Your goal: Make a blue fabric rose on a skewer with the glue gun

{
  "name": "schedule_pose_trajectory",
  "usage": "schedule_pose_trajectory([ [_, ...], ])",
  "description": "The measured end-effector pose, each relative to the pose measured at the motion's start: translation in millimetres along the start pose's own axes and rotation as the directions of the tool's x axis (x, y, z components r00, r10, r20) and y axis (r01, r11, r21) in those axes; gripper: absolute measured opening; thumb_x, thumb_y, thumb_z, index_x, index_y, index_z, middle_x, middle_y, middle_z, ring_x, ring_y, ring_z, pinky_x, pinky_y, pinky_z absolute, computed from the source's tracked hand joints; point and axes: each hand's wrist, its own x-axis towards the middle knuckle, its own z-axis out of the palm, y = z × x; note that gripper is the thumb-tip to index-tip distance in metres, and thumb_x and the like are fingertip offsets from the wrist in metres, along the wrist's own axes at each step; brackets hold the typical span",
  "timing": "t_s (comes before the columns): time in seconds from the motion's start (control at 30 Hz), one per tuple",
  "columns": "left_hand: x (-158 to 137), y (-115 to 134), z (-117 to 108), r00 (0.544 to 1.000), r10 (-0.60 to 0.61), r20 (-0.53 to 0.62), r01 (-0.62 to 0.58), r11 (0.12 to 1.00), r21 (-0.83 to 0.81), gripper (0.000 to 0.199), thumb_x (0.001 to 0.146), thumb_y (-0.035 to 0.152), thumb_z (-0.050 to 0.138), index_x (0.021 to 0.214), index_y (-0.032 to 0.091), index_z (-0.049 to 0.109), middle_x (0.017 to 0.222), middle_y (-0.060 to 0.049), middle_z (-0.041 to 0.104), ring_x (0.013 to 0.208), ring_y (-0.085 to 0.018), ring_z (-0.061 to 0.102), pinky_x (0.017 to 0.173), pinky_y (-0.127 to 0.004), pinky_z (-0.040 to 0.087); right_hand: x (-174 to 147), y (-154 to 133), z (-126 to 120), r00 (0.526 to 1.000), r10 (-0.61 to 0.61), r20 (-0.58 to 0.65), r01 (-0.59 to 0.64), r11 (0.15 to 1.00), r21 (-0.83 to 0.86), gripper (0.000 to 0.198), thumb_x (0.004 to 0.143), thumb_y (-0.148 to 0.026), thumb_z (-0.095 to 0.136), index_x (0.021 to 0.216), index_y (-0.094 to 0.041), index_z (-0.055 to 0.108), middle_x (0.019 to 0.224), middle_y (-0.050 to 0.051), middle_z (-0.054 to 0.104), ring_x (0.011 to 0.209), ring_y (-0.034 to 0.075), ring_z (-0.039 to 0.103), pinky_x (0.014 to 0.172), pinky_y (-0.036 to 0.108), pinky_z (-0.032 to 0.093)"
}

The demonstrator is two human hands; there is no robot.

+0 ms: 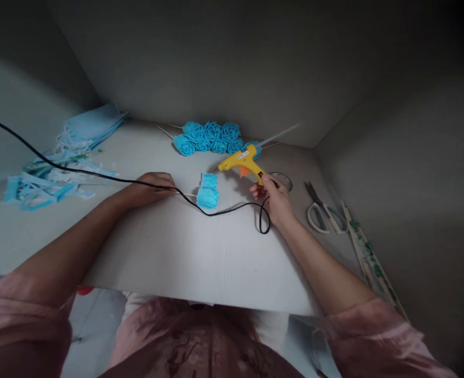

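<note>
My left hand (pixel 155 190) is closed around a thin wooden stick (pixel 186 195) near the middle of the table. At the stick's far end sits a partly rolled blue flower (pixel 207 198), with a pleated strip of the same material (pixel 209 181) stretching away from it. My right hand (pixel 273 197) grips a yellow hot glue gun (pixel 240 158) by its handle. The gun's nozzle points left, close beside the strip's far end; whether it touches is hard to tell. A clear glue stick (pixel 280 134) pokes out of the gun's back.
Several finished blue flowers (pixel 212 137) lie at the back. A stack of blue face masks (pixel 94 126) and cut scraps (pixel 51 181) are on the left. Scissors (pixel 322 210), a roll of tape (pixel 283 181) and wooden sticks (pixel 368 252) lie right. A black cord (pixel 109 177) crosses the table (pixel 200 257).
</note>
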Motion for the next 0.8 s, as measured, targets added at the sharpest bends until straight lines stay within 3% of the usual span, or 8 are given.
schedule_pose_trajectory([
  [0.4, -0.5, 0.1, 0.7, 1.000, 0.006, -0.025, -0.007, 1.000, -0.016, 0.034, 0.099, 0.043, 0.062, 0.089, 0.016, 0.079, 0.089, -0.009, 0.072, 0.082, -0.018, 0.068, 0.078, -0.026, 0.052, -4.4, 4.5, 1.0, 0.990, -0.080, 0.116, 0.096, 0.985, -0.141, 0.042, 0.075, -0.061, 0.081, 0.092, -0.023, 0.076, 0.069, 0.000, 0.075, 0.058, 0.012, 0.060, 0.053, 0.023, 0.046],
  [0.57, -0.1, 1.2, -1.1, 1.000, -0.013, 0.010, 0.013, 1.000, -0.006, 0.037, 0.099, 0.047, 0.060, 0.091, 0.017, 0.079, 0.089, -0.009, 0.072, 0.081, -0.018, 0.068, 0.076, -0.026, 0.052, -3.6, 4.1, 0.3, 0.992, -0.093, 0.082, 0.099, 0.992, -0.078, 0.044, 0.076, -0.065, 0.078, 0.092, -0.024, 0.076, 0.069, 0.000, 0.075, 0.059, 0.012, 0.061, 0.053, 0.023, 0.046],
  [0.8, -0.8, -1.0, 1.2, 1.000, -0.006, -0.011, 0.006, 1.000, 0.009, 0.037, 0.100, 0.048, 0.060, 0.090, 0.017, 0.079, 0.091, -0.009, 0.072, 0.083, -0.018, 0.067, 0.078, -0.025, 0.051, -6.9, 2.5, 1.8, 0.989, -0.087, 0.124, 0.103, 0.986, -0.132, 0.045, 0.076, -0.063, 0.080, 0.097, -0.024, 0.077, 0.071, 0.001, 0.075, 0.060, 0.013, 0.060, 0.054, 0.025, 0.046],
])
